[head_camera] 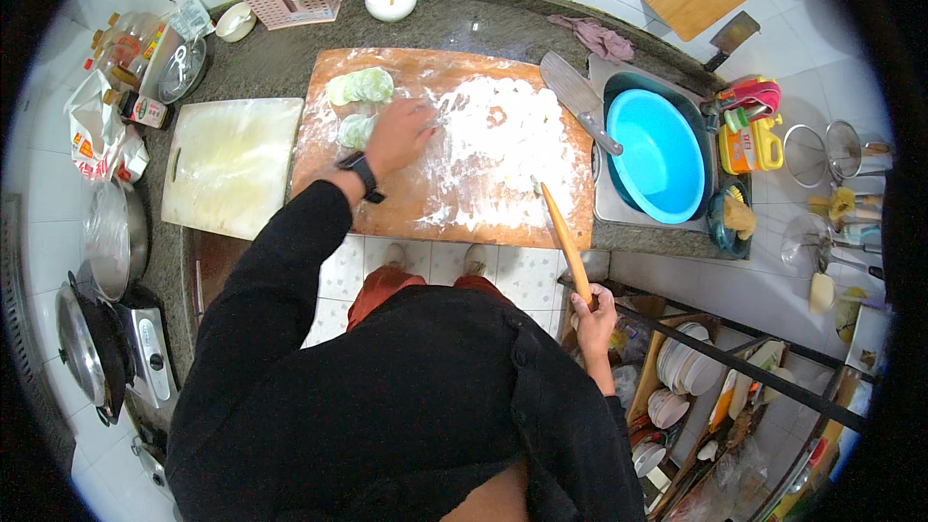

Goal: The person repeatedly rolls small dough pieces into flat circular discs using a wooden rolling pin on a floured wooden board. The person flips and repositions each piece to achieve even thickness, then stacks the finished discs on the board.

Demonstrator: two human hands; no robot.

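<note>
A floured wooden board (362,210) lies on the counter before me. Over its left half reaches my left hand (402,132), a dark watch on its wrist; its fingers are blurred and partly hide each other, so I cannot tell whether they hold anything. Beside that hand are a stack of pale green dough wrappers (360,85) and a second green stack (354,132), partly covered by the hand. White dough pieces (518,90) sit in thick flour on the right. My right hand (597,315) grips a tapered wooden rolling pin (562,232), its tip beside a small greenish dough piece (536,183).
A cleaver (573,94) rests across the board's right edge and the sink, which holds a blue basin (656,159). To the left is a white cutting board (225,159). A white bowl (390,0) with a chopstick stands behind. A dish rack (696,362) is at lower right.
</note>
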